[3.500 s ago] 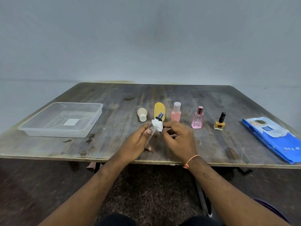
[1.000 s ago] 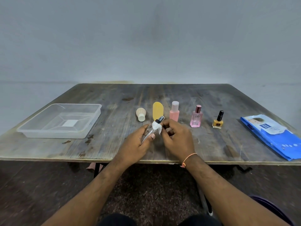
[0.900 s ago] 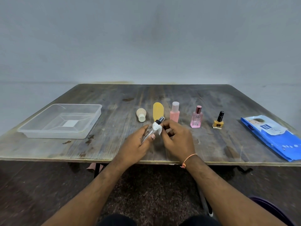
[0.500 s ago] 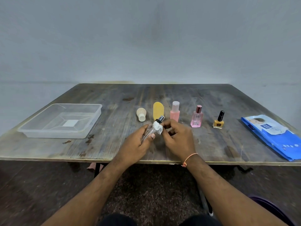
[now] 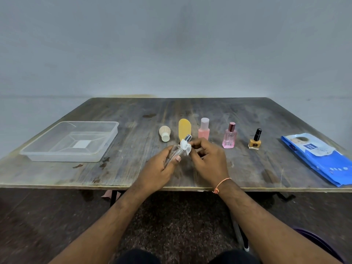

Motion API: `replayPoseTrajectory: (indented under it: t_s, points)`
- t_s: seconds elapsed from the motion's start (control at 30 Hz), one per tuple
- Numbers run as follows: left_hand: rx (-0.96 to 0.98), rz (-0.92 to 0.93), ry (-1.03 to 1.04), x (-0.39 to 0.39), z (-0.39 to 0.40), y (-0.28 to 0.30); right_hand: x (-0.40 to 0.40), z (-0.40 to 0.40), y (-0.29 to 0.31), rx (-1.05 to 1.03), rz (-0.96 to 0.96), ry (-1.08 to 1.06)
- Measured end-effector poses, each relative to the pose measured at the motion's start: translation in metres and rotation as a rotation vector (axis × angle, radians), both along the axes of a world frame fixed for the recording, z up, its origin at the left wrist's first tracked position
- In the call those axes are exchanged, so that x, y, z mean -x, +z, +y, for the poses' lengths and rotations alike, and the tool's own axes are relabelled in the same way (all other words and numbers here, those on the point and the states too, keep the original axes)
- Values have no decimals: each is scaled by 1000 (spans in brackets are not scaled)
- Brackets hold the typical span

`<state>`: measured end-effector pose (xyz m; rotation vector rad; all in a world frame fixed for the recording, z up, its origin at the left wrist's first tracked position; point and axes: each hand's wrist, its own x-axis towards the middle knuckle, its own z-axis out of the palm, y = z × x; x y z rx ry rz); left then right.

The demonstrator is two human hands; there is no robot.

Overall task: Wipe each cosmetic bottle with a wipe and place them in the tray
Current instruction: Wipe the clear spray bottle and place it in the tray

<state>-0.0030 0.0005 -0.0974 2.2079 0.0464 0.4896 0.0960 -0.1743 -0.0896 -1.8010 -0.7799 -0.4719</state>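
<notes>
My left hand (image 5: 159,168) grips a clear spray bottle (image 5: 176,152) with a dark cap, tilted up to the right above the table's front middle. My right hand (image 5: 208,162) pinches a small white wipe (image 5: 185,147) against the bottle's neck. Behind my hands stand a row of bottles: a beige bottle (image 5: 164,133) lying on its side, a yellow tube (image 5: 184,128), a pink bottle with a pale cap (image 5: 204,129), a pink perfume bottle (image 5: 229,139) and a yellow nail polish (image 5: 255,141). The clear plastic tray (image 5: 106,147) sits at the left with nothing in it.
A blue pack of wipes (image 5: 320,159) lies at the table's right edge. The worn wooden table (image 5: 133,172) ends just under my wrists; a grey wall stands behind it.
The wipe has shifted slightly along the neck of the spray bottle between my fingers. Both hands stay in the same place and the other bottles have not moved.
</notes>
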Motion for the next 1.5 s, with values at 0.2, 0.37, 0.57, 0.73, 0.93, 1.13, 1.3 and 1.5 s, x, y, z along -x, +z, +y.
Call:
replayPoseTrajectory:
  t_s: [0.2, 0.37, 0.57, 0.73, 0.93, 1.13, 1.3, 1.5]
  points:
    - [17, 11, -5, -2, 1, -1, 2, 0, 2, -31, 2, -8]
    - [59, 10, -10, -1, 1, -2, 0, 1, -2, 18, -34, 32]
    - [185, -9, -31, -1, -1, 2, -4, 1, -4, 113, -30, -7]
    - [241, -23, -33, 1, -3, 4, -10, 3, -7, -12, 180, 13]
    - [270, -16, -7, 0, 2, 3, -13, -1, 0, -257, 436, 57]
    - [288, -11, 44, -4, -1, 2, -12, -2, 1, -314, 511, 96]
    - [246, -11, 92, -6, 4, -2, -11, -3, 1, -363, 559, 184]
    - [216, -42, 77, -4, -2, 3, -10, -5, 1, -299, 466, 170]
